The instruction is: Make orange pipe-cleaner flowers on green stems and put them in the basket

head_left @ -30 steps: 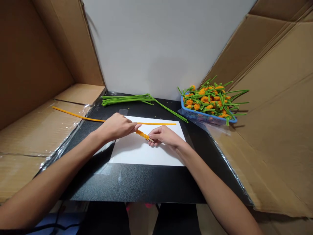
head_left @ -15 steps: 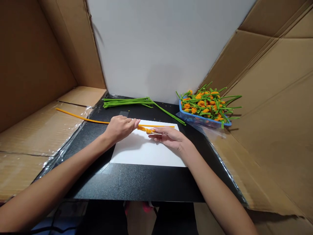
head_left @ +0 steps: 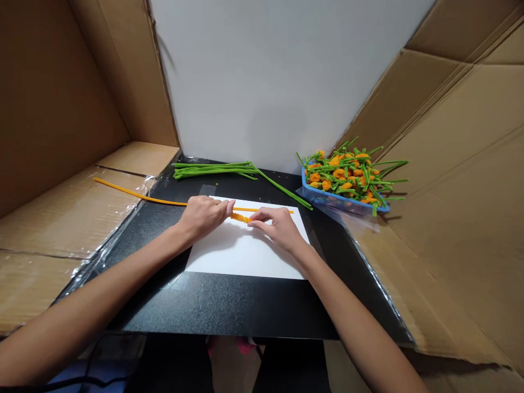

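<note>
A coiled orange pipe cleaner (head_left: 240,218) spans the gap between my hands, above a white sheet of paper (head_left: 245,254). My left hand (head_left: 208,214) is closed around its left end. At the right end, the thumb and fingers of my right hand (head_left: 276,225) pinch it. Behind my hands lies a long straight orange pipe cleaner (head_left: 139,196), reaching from the cardboard at the left across the table to the paper's back edge. Whatever the coil is wound on is hidden by it and by my fingers.
Several green pipe cleaners (head_left: 213,170) lie at the back of the black table (head_left: 229,305). A blue basket (head_left: 347,204) at the back right is heaped with orange and green pieces. Cardboard walls (head_left: 462,180) stand at both sides.
My right hand's fingers were spread beside the coil's right end and a pale tip showed; now they pinch that end and the tip is hidden. My left hand has barely moved.
</note>
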`<act>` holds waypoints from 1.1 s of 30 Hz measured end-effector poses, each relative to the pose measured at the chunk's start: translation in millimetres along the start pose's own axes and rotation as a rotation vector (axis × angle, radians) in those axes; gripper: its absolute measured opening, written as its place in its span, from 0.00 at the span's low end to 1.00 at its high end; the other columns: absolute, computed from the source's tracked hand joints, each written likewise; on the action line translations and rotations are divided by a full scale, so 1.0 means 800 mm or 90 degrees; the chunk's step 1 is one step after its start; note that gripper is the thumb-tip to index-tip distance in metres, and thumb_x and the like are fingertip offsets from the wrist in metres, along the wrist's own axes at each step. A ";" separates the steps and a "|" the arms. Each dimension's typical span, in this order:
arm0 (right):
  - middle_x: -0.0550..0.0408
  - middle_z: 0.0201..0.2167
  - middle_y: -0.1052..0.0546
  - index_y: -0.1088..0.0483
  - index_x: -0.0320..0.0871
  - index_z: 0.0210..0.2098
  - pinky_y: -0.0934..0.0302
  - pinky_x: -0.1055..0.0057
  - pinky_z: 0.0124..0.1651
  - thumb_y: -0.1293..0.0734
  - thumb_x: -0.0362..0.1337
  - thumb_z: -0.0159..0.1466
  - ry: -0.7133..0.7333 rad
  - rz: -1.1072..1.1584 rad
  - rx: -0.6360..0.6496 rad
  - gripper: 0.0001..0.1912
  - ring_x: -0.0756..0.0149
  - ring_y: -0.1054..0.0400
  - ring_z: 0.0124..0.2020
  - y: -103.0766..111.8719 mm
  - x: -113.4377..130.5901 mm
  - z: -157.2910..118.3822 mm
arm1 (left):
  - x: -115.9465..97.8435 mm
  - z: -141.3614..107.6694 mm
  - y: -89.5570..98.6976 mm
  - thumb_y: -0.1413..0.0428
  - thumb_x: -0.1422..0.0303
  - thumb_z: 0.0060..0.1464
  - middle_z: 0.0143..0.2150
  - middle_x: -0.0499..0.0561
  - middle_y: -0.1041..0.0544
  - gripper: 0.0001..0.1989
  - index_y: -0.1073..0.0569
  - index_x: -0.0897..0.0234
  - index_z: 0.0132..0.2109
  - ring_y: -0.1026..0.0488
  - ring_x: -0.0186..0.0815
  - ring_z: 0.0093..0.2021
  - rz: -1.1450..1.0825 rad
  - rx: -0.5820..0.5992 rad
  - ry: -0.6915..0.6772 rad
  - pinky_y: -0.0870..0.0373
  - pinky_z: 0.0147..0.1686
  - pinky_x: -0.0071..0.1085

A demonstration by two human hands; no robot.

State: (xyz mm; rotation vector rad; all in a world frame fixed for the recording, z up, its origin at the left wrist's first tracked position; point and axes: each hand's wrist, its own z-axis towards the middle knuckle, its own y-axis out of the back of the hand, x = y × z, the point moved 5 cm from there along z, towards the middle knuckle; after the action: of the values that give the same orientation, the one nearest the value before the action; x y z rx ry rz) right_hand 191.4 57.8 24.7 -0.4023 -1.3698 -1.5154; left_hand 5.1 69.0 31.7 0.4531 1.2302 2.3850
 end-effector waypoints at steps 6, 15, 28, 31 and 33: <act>0.58 0.31 0.18 0.26 0.47 0.41 0.29 0.66 0.43 0.28 0.32 0.59 -0.011 0.062 -0.012 0.10 0.62 0.21 0.35 0.004 0.000 0.000 | -0.004 0.001 -0.004 0.60 0.59 0.69 0.25 0.57 0.18 0.31 0.20 0.64 0.26 0.22 0.41 0.25 0.026 0.117 0.117 0.59 0.23 0.31; 0.56 0.31 0.19 0.25 0.45 0.35 0.29 0.64 0.45 0.29 0.29 0.58 -0.018 0.038 -0.015 0.06 0.62 0.22 0.36 -0.008 -0.003 -0.003 | -0.018 0.001 -0.005 0.65 0.58 0.71 0.32 0.65 0.18 0.33 0.18 0.68 0.35 0.19 0.53 0.34 0.061 0.318 0.149 0.39 0.28 0.35; 0.56 0.28 0.21 0.26 0.43 0.29 0.29 0.67 0.42 0.28 0.31 0.57 -0.015 0.059 -0.113 0.03 0.65 0.25 0.32 -0.022 0.005 -0.011 | -0.022 -0.009 -0.020 0.70 0.49 0.69 0.35 0.60 0.18 0.36 0.20 0.62 0.42 0.21 0.51 0.39 -0.113 0.404 0.112 0.38 0.31 0.35; 0.55 0.29 0.20 0.25 0.43 0.30 0.28 0.67 0.41 0.26 0.34 0.57 0.005 0.077 -0.110 0.04 0.64 0.24 0.31 -0.022 0.009 -0.012 | -0.026 -0.011 -0.017 0.73 0.47 0.68 0.36 0.59 0.19 0.37 0.23 0.62 0.44 0.21 0.52 0.39 -0.162 0.389 0.141 0.39 0.31 0.35; 0.54 0.30 0.19 0.24 0.43 0.32 0.28 0.67 0.42 0.26 0.34 0.58 0.019 0.080 -0.098 0.03 0.63 0.23 0.33 -0.025 0.011 -0.014 | -0.031 -0.013 -0.015 0.73 0.48 0.68 0.37 0.59 0.19 0.36 0.25 0.62 0.45 0.22 0.52 0.39 -0.175 0.382 0.151 0.39 0.32 0.35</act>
State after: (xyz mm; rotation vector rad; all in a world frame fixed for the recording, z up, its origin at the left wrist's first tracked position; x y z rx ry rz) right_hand 175.0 41.0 17.0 -0.5493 -1.1868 -1.5204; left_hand 24.3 55.4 13.8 0.1527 1.9809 1.8488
